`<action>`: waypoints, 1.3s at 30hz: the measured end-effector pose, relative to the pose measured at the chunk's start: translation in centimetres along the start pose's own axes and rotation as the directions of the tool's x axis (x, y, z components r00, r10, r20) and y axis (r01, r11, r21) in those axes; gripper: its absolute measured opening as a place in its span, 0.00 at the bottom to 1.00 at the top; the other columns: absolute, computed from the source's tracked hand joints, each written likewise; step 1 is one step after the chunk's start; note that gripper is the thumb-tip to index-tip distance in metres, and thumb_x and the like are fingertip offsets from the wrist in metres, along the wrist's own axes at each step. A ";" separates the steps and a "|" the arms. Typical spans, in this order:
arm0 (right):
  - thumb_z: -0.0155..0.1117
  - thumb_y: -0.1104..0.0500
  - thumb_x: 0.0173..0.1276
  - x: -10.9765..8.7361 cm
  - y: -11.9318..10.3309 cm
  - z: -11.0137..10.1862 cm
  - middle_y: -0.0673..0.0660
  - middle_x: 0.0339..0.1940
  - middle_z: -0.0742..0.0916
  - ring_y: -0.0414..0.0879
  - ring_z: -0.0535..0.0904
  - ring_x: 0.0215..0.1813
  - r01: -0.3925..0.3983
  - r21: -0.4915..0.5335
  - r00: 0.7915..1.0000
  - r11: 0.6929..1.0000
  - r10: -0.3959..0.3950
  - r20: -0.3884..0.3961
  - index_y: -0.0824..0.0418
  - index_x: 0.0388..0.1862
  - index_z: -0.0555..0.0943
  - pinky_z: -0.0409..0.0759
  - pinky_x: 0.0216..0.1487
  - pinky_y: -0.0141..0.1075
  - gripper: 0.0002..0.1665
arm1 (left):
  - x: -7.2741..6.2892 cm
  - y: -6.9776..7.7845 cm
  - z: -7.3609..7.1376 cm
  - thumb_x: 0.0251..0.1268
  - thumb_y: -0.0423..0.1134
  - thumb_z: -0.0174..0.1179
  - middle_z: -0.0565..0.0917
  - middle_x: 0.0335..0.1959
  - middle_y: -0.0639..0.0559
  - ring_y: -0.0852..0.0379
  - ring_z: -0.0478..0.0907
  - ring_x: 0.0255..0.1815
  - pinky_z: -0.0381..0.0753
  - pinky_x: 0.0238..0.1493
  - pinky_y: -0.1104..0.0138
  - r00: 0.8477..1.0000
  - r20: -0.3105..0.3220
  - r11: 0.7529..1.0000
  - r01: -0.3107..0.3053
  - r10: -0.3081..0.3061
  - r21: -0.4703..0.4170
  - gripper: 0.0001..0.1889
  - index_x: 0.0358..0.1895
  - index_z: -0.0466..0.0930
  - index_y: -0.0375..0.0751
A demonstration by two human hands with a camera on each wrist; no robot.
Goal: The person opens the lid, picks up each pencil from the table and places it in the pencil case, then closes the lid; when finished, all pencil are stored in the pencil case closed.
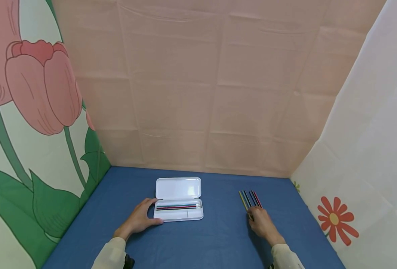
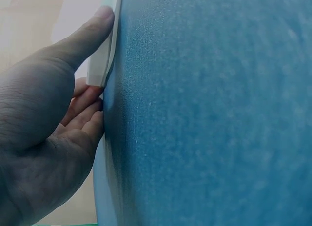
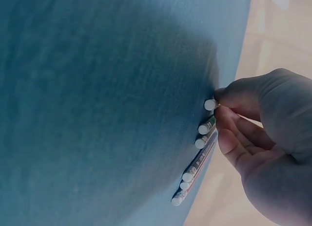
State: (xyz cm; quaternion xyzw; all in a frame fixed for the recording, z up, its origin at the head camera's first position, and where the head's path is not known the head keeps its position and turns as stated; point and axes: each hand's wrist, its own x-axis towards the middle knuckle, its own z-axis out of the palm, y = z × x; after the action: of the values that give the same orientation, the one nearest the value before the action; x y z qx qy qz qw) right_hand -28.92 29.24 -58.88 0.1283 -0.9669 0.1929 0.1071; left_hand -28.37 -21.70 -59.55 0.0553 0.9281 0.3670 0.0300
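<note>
A white pencil case (image 1: 171, 215) lies on the blue cloth with its lid (image 1: 178, 188) turned back. Several pencils (image 1: 176, 207) rest side by side in its rear part. My left hand (image 1: 139, 216) grips the left end of the case, thumb at the front corner and fingers at the back. To the right, my right hand (image 1: 261, 223) pinches a yellow pencil (image 1: 242, 200) between thumb and forefinger, close to its white eraser end (image 3: 210, 104). Beside it several more pencils lie in a loose row, a red pencil (image 1: 258, 200) outermost; the hand partly covers them in the head view.
The blue cloth (image 1: 215, 243) covers the table and stretches between case and loose pencils. A tan backdrop (image 1: 202, 93) rises at the far edge. Printed side walls stand left and right, with a tulip (image 1: 43, 86) and a red flower (image 1: 334, 219).
</note>
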 end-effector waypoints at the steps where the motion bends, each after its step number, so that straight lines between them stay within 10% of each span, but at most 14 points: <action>1: 0.80 0.76 0.62 0.0 0.0 0.0 0.63 0.45 0.93 0.58 0.92 0.48 -0.002 0.005 1.000 1.000 0.002 0.001 0.69 0.51 0.91 0.93 0.50 0.56 0.17 | 0.0 0.0 0.0 0.59 0.56 0.87 0.78 0.79 0.37 0.31 0.74 0.81 0.71 0.82 0.28 1.000 0.000 1.000 0.001 -0.001 0.000 0.52 0.83 0.74 0.39; 39: 0.74 0.76 0.64 0.3 -2.2 -0.5 0.54 0.40 0.92 0.44 0.86 0.42 0.045 0.067 0.994 0.997 -0.052 0.093 0.63 0.48 0.93 0.87 0.40 0.39 0.16 | -0.1 0.4 -0.2 0.60 0.55 0.87 0.77 0.80 0.35 0.29 0.73 0.82 0.71 0.83 0.30 1.000 0.005 1.000 0.001 0.000 -0.020 0.52 0.83 0.73 0.38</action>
State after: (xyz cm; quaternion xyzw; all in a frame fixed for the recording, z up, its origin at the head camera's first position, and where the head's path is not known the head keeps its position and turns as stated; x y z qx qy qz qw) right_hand -28.48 27.43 -57.64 0.1642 -0.9607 0.2152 0.0614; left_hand -28.23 -21.55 -59.10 0.0557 0.9244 0.3759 0.0329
